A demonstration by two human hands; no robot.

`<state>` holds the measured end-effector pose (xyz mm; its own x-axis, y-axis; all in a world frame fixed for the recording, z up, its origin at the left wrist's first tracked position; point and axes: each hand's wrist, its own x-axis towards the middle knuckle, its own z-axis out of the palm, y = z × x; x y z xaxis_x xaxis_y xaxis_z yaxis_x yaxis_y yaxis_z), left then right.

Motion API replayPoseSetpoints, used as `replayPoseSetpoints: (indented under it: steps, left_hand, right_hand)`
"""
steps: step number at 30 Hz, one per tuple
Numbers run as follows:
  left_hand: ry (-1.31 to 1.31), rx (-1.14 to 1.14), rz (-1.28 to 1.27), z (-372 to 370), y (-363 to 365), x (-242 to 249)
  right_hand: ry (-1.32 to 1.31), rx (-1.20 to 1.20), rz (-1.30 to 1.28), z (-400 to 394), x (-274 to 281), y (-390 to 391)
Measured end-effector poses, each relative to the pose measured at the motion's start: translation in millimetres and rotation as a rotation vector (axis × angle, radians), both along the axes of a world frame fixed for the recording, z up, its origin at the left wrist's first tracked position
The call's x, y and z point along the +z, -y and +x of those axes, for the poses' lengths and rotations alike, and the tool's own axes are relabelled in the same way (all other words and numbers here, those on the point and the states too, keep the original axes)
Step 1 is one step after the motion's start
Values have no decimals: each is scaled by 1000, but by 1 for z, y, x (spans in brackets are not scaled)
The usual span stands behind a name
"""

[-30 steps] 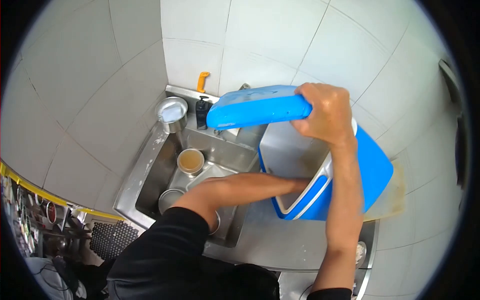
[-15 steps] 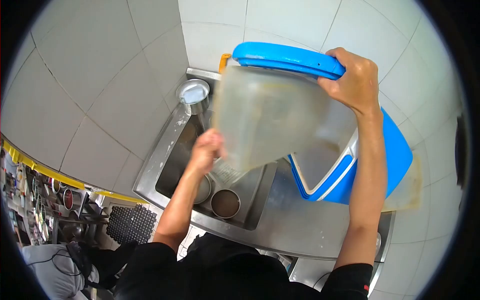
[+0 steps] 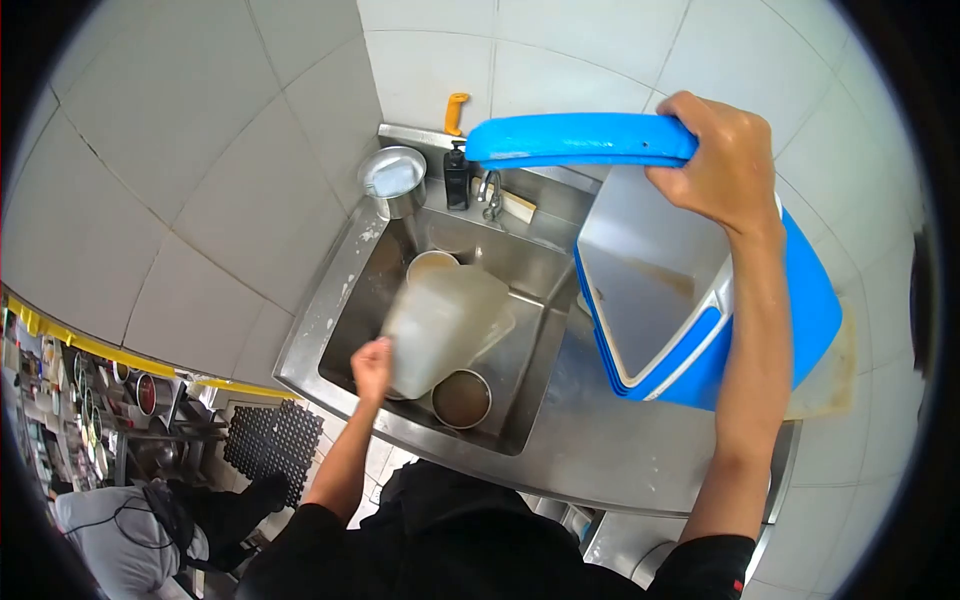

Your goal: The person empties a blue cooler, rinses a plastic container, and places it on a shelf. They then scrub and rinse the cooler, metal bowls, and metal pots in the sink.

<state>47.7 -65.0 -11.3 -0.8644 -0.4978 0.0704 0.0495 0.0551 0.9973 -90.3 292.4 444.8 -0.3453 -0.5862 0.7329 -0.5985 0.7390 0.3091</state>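
My left hand (image 3: 372, 368) is closed on the edge of a translucent whitish plastic sheet (image 3: 447, 322), blurred by motion, over the sink (image 3: 525, 400). My right hand (image 3: 725, 160) grips the right end of a blue lid (image 3: 570, 140), raised edge-on above the back of the counter. Below and beside the right forearm stands a blue cooler box (image 3: 800, 310), tilted, its pale interior open with a brownish stain inside. Round metal pans (image 3: 462, 399) with brownish contents sit in the sink, one partly hidden behind the sheet.
Behind the sink are a faucet (image 3: 492, 192), a black pump bottle (image 3: 456, 178) and a metal pot (image 3: 395, 183). An orange handle (image 3: 456, 113) stands against the tiled wall. At lower left, another person (image 3: 130, 535) is near a black floor mat (image 3: 272, 445) and shelves.
The plastic sheet has moved down and left from beneath the lid to over the sink, with my left hand. The lid has dropped slightly at its left end, uncovering the faucet and bottle.
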Motion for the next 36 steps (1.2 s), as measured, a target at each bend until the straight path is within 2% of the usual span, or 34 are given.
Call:
replayPoseSetpoints:
  steps: [1, 2, 3, 5, 6, 8, 11, 13, 14, 15, 16, 17, 18, 19, 21, 24, 25, 27, 28, 30, 31, 33, 34, 36]
  left_hand:
    - [-33, -167, 3, 1, -28, 18]
    - [11, -373, -224, 3, -41, 13]
    - [180, -523, -501, 4, -53, 20]
    - [-72, -758, -801, -1, -65, -26]
    - [-74, -753, -800, 0, -70, -39]
    - [85, -1083, -1084, 3, -79, -56]
    - [45, -1214, -1086, -15, -88, -66]
    - [150, -1196, -196, -85, -99, -152]
    - [12, -926, -556, -122, -110, -93]
    - [107, -732, -506, -170, -117, -91]
    - [52, -619, 17, -214, -129, -60]
    - [291, -688, 285, -268, -128, -33]
    - [523, -588, 608, -294, -133, 7]
    - [431, -425, 1017, -309, -146, 44]
    - [37, -751, 1275, -326, -149, 81]
    - [-52, -629, 1439, -370, -137, 65]
    - [-34, -625, 1446, -350, -139, 72]
    - [407, -326, 540, -321, -140, 92]
    - [400, -326, 536, -324, -141, 91]
    - [1, -621, 1081, -328, -148, 81]
    - [4, -625, 1079, -332, -142, 70]
    - [-70, -580, 1420, -337, -115, 56]
    - [-80, -587, 1414, -327, -111, 68]
    - [128, -569, 759, -285, -102, 76]
  right_hand:
    - [1, 14, 2, 0, 0, 1]
    - [-17, 23, -4, -1, 0, 1]
    - [-35, 33, -9, -1, 1, 2]
    - [-12, 35, -11, 0, 1, 5]
    - [9, 16, -15, 1, 2, 5]
    - [19, 10, -19, 2, 1, 5]
    - [19, 11, -3, -1, 2, 7]
    - [50, -22, 34, -1, 1, 3]
    - [75, -27, 33, -2, 3, 1]
    - [73, -19, 72, -3, 3, -2]
    - [76, -11, 113, -4, 2, -5]
    - [107, -20, 115, -5, 1, -10]
    - [164, -47, 119, -7, 0, -15]
    - [223, -75, 123, -7, -1, -21]
    - [385, -147, 135, -8, 1, -33]
    - [367, -135, 132, -9, -3, -34]
    - [399, -92, 85, -10, -6, -36]
    - [381, -97, 120, -9, -6, -39]
    - [357, -101, 148, -10, -5, -39]
    - [373, -96, 138, -9, -4, -36]
    - [395, -91, 130, -9, -5, -35]
    - [397, -87, 134, -8, -5, -37]
    - [390, -82, 140, -9, -4, -38]
    - [383, -65, 147, -10, -8, -40]
